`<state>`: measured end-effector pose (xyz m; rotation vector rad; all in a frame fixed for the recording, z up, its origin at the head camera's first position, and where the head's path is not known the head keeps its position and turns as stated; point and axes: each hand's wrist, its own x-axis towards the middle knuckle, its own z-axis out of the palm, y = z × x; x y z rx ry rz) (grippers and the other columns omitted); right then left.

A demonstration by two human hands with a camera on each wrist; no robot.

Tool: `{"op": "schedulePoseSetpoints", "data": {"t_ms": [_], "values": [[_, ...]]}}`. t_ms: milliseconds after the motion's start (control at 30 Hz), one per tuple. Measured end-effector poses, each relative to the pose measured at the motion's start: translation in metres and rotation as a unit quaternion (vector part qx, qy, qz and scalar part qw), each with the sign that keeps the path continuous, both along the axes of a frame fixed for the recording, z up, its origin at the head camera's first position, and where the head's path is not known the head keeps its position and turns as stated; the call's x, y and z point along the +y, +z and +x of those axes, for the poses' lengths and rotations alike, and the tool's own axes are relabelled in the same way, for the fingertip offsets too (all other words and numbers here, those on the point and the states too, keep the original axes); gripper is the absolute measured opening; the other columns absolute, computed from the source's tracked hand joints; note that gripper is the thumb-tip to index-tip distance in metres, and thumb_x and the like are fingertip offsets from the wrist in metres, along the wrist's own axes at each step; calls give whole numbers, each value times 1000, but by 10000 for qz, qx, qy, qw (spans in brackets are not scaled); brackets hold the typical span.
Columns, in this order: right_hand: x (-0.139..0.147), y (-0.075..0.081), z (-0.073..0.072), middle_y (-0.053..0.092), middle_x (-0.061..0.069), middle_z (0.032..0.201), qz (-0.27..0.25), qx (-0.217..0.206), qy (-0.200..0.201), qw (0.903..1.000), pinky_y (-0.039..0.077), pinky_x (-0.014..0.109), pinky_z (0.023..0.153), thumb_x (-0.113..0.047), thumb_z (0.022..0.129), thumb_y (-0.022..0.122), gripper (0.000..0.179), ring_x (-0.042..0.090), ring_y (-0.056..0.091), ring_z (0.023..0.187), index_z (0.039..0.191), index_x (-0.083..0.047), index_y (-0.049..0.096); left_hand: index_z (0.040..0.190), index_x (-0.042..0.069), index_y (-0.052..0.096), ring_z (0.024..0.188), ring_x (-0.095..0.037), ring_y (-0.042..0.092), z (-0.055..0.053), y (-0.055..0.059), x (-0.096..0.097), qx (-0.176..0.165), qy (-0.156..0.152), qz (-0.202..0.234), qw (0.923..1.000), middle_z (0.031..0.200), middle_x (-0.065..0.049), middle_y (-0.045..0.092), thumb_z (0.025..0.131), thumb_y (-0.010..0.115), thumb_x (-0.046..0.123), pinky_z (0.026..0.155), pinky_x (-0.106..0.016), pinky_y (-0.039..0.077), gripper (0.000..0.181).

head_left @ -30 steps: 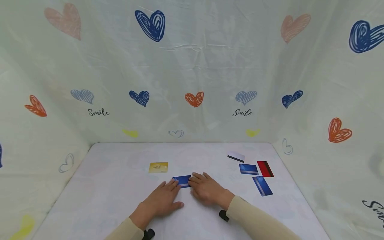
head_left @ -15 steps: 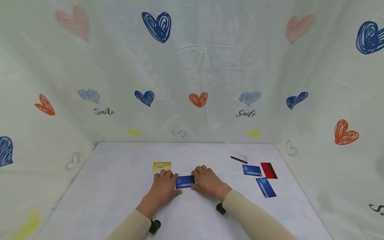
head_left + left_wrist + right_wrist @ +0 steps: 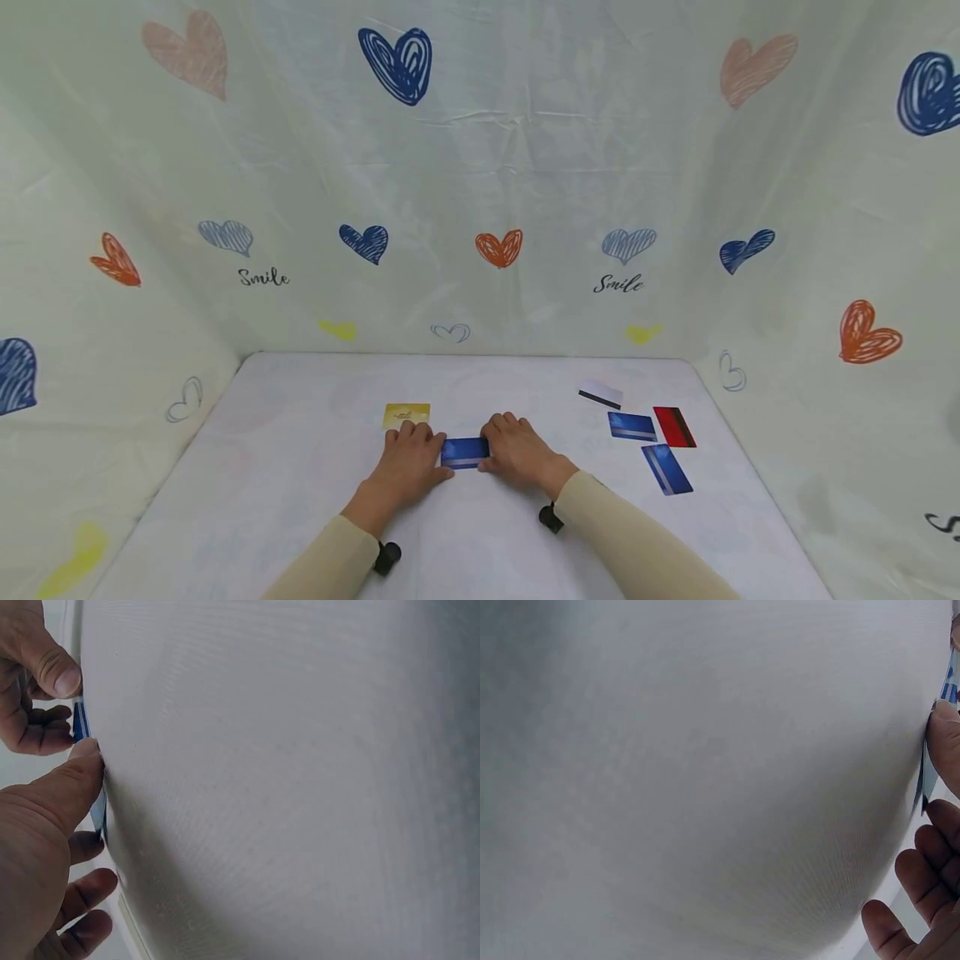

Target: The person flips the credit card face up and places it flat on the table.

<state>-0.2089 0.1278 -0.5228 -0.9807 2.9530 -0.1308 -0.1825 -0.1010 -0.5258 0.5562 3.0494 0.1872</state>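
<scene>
In the head view a blue card (image 3: 465, 452) with a pale stripe lies between the two hands on the white table. My left hand (image 3: 407, 461) grips its left end, thumb at the near edge and index finger at the far side. At the right end my right hand (image 3: 519, 451) holds it the same way, with bent fingers. The left wrist view shows the left thumb (image 3: 84, 761) over the card's blue edge (image 3: 98, 810). In the right wrist view the right thumb (image 3: 945, 739) presses on the card's edge (image 3: 928, 774). Fingers cover both card ends.
Just beyond the left hand lies a yellow card (image 3: 407, 414), partly covered by its fingers. Toward the right are a white card with a black strip (image 3: 601, 394), a red card (image 3: 674, 427) and two blue cards, one upper (image 3: 632, 426), one lower (image 3: 667, 469). A heart-printed curtain surrounds the table.
Both hands went from lying flatter over the blue card's ends to gripping those ends with bent fingers. The left hand shifted forward, up to the yellow card. The view swung slightly left.
</scene>
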Motion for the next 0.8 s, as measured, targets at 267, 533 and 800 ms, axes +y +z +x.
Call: {"op": "schedulePoseSetpoints", "data": {"t_ms": [267,533,800], "values": [[0,-4,1,60,1,117,29,190,48,9998,48,35,87,-48,97,75,50,17,54,106,126,-9,63,137,10,66,114,-31,49,-2,-2,-2,168,-58,-33,9998,124,-10,63,90,80,56,97,-54,41,68],[1,-2,3,61,3,121,50,364,108,9993,48,36,88,-47,98,74,52,19,55,108,129,-7,63,130,9,69,117,-30,50,-4,2,-4,628,-196,38,9978,124,-9,64,86,84,54,102,-54,42,65],[3,0,3,62,7,121,-367,670,175,9969,54,37,96,-44,91,82,60,21,57,109,129,-2,62,130,10,69,121,-31,51,-3,13,-7,1026,-243,312,9939,126,-8,64,85,86,50,103,-52,42,63]]}}
